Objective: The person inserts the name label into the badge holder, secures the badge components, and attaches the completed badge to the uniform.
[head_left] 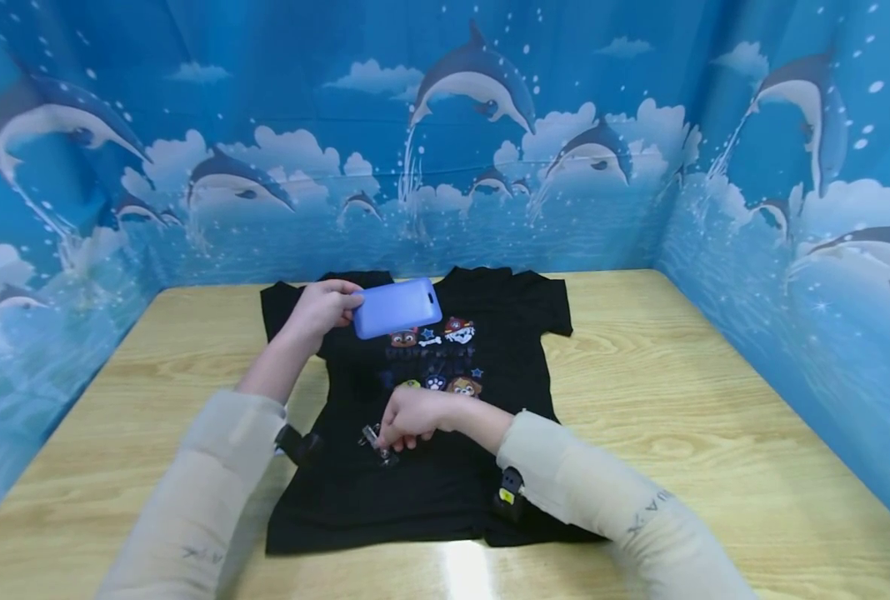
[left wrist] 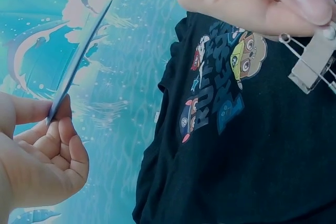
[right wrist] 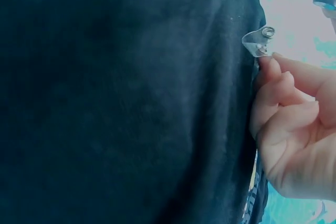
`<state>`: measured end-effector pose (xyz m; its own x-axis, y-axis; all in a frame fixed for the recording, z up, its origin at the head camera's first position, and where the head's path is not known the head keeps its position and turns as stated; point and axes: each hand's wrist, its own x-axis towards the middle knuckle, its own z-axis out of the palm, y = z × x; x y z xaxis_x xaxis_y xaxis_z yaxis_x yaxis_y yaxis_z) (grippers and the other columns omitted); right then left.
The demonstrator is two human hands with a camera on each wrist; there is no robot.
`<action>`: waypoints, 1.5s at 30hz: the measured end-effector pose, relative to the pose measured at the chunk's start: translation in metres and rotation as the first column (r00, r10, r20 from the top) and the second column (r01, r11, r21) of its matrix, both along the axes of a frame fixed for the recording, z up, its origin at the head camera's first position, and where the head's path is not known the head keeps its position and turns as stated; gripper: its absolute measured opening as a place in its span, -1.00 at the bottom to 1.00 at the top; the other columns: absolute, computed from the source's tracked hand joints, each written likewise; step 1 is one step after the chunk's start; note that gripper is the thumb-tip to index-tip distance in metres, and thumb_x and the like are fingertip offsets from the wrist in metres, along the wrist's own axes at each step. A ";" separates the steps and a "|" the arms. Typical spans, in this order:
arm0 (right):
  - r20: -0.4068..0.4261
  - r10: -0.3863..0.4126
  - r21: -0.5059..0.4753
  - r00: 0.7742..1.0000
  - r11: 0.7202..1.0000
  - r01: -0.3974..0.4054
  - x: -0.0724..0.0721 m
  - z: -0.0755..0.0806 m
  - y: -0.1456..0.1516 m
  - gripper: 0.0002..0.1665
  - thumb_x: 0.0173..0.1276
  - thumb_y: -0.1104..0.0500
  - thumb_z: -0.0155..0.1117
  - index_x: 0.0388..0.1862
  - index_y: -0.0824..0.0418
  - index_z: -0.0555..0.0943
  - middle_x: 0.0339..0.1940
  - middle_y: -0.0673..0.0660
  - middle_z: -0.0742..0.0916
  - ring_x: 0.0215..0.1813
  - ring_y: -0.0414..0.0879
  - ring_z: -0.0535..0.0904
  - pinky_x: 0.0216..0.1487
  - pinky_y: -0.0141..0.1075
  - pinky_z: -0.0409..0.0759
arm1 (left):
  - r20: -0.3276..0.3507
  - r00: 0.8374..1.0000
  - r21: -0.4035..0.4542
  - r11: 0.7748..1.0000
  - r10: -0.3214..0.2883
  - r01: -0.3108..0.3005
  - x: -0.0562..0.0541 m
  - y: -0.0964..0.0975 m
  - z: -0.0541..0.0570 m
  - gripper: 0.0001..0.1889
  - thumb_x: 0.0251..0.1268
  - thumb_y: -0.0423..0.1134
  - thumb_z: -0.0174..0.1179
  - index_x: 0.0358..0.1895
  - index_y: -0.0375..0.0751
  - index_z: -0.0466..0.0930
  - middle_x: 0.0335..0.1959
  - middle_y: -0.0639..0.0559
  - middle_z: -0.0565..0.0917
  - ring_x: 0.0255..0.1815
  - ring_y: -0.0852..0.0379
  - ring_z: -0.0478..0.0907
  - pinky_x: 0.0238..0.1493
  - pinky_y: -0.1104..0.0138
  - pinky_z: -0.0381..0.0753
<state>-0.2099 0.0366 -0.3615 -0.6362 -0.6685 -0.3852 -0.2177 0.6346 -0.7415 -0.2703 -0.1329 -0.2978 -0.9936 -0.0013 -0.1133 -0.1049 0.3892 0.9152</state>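
A flat blue-violet card holder with a small slot at one end is pinched at its left edge by my left hand, above the black T-shirt. In the left wrist view the holder appears nearly edge-on between thumb and fingers. Lower down, my right hand pinches a metal badge clip over the shirt's front. A clear strap with a round metal snap sticks out past its fingertips in the right wrist view. The clip and the holder are apart.
The T-shirt, with cartoon dogs and lettering printed on its chest, lies spread on a light wooden table. Blue curtains with dolphins surround the table's back and sides. Dark cameras are strapped to both wrists.
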 end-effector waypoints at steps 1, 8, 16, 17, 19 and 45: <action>-0.011 0.003 0.010 1.000 1.000 -0.003 0.000 0.000 0.000 -0.76 0.24 0.20 0.28 -0.61 0.20 0.67 -0.75 -0.02 0.57 -0.72 -0.24 0.38 -0.74 -0.46 0.21 | 0.000 1.000 0.002 1.000 -0.003 0.003 0.000 0.000 -0.001 -0.67 0.38 -0.29 -0.04 0.12 -0.39 0.42 -0.17 -0.15 0.45 -0.29 0.07 0.39 -0.13 0.23 0.42; -0.130 -0.017 0.059 0.991 0.998 0.025 0.000 0.004 -0.001 -0.70 0.21 0.17 0.32 -0.70 0.20 0.62 -0.75 -0.02 0.58 -0.73 -0.21 0.39 -0.74 -0.45 0.26 | -0.010 1.000 -0.007 1.000 0.001 -0.001 -0.001 0.000 -0.004 -0.67 0.36 -0.29 -0.02 0.11 -0.38 0.43 -0.19 -0.15 0.46 -0.30 0.07 0.40 -0.21 0.29 0.42; -0.170 -0.110 0.051 0.979 0.991 0.120 -0.008 0.009 0.003 -0.77 0.25 0.12 0.29 -0.57 0.17 0.66 -0.67 0.00 0.62 -0.65 -0.20 0.46 -0.67 -0.43 0.35 | 0.009 1.000 -0.004 1.000 0.002 -0.002 -0.001 0.002 -0.006 -0.67 0.36 -0.28 -0.01 0.11 -0.39 0.43 -0.20 -0.15 0.46 -0.30 0.06 0.39 -0.08 0.18 0.43; -0.165 -0.127 0.037 0.978 0.990 0.134 -0.009 0.010 0.004 -0.77 0.26 0.11 0.28 -0.55 0.18 0.66 -0.66 0.01 0.62 -0.63 -0.19 0.46 -0.66 -0.42 0.36 | 0.012 1.000 0.000 1.000 0.002 -0.002 -0.001 0.002 -0.006 -0.67 0.36 -0.28 -0.01 0.11 -0.39 0.43 -0.20 -0.15 0.46 -0.30 0.06 0.39 -0.06 0.16 0.43; -0.158 -0.165 0.002 0.974 0.986 0.167 -0.012 0.013 0.005 -0.75 0.27 0.09 0.27 -0.51 0.20 0.66 -0.64 0.04 0.62 -0.61 -0.17 0.47 -0.64 -0.41 0.38 | 0.014 1.000 0.002 1.000 -0.001 0.001 -0.001 0.002 -0.006 -0.67 0.36 -0.29 -0.02 0.11 -0.39 0.43 -0.18 -0.17 0.46 -0.29 0.04 0.39 -0.02 0.11 0.43; 0.090 -0.493 -0.311 0.865 0.811 0.495 -0.040 0.027 0.033 -0.47 0.37 -0.07 0.11 -0.09 0.41 0.60 -0.30 0.27 0.66 -0.30 0.06 0.57 -0.35 -0.22 0.53 | 0.021 1.000 0.055 0.998 -0.011 0.010 -0.002 0.010 -0.014 -0.70 0.34 -0.31 -0.01 0.04 -0.44 0.43 -0.24 -0.14 0.45 -0.25 -0.02 0.43 0.03 0.04 0.40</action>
